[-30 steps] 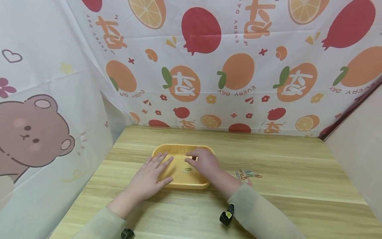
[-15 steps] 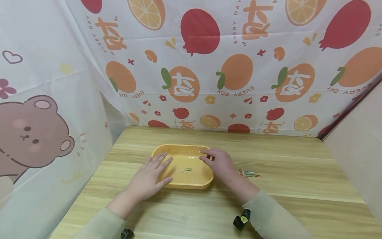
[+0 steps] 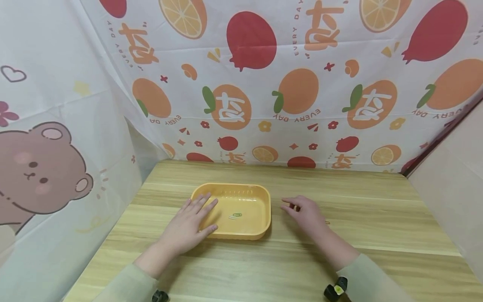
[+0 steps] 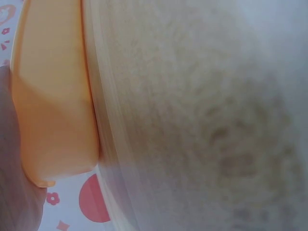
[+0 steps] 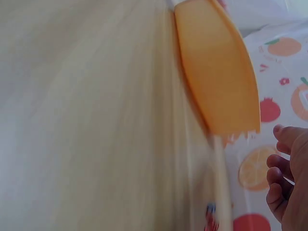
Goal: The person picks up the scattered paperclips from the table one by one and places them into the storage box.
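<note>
My left hand rests over the left side of the yellow tray, its fingers spread inside the rim. In the left wrist view, part of that hand lies along the tray wall. A green paper clip lies on the tray floor beside a white paper clip. To the right of the tray, apart from it, hovers my right hand, fingers loosely curled around nothing visible. It hides most of the paper clip pile; one reddish clip shows past the wrist. Blurred clips appear in the right wrist view.
The wooden table extends around the tray. A fruit-print cloth hangs behind its far edge, and a white cloth with a bear print hangs at the left. A pale panel borders the right side.
My right hand has moved out of the tray to the right, over toward the paper clip pile, which it now mostly covers. The left hand has stayed in place on the tray.
</note>
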Demonstrator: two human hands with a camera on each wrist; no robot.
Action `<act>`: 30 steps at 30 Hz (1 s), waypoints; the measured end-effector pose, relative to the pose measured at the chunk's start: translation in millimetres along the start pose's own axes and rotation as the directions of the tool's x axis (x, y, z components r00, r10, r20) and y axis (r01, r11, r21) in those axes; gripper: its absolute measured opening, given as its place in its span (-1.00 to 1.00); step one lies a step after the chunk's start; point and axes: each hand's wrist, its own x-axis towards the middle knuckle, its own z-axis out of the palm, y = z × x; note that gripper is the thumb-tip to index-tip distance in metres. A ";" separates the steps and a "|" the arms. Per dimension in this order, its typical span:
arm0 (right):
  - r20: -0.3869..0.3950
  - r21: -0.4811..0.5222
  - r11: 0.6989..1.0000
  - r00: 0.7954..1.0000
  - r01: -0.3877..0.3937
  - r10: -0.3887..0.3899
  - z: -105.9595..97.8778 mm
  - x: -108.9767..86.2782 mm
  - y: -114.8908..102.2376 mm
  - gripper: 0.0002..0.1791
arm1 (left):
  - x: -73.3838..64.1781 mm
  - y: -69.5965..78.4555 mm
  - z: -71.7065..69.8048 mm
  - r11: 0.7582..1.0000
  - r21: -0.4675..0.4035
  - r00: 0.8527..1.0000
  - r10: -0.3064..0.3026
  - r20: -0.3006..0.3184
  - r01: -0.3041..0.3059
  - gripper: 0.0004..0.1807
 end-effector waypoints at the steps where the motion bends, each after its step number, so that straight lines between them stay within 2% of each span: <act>1: 0.001 -0.010 1.000 1.000 -0.002 0.002 -2.6 -2.8 4.9 -0.69 | -0.1 0.1 -0.3 1.000 -0.002 1.000 -0.006 0.010 0.006 -0.19; 8: 0.013 -0.077 0.996 0.999 -0.037 0.038 -21.5 -22.3 38.6 -0.65 | 0.4 0.9 -0.4 1.000 0.000 1.000 -0.011 0.019 0.011 -0.18; 15: -0.029 -0.151 0.988 0.999 -0.040 0.036 -34.0 -38.8 66.8 -0.68 | -0.3 1.7 -0.3 1.000 -0.004 1.000 -0.006 -0.002 0.006 -0.18; 21: -0.055 -0.164 0.985 0.998 -0.052 0.044 -42.1 -48.1 77.6 -0.71 | -0.3 1.1 0.0 1.000 -0.004 1.000 -0.011 0.014 0.011 -0.19; 30: -0.036 -0.163 0.984 0.998 -0.066 0.061 -47.2 -51.1 86.4 -0.72 | 0.3 0.4 -0.3 1.000 -0.005 1.000 -0.009 0.026 0.009 -0.19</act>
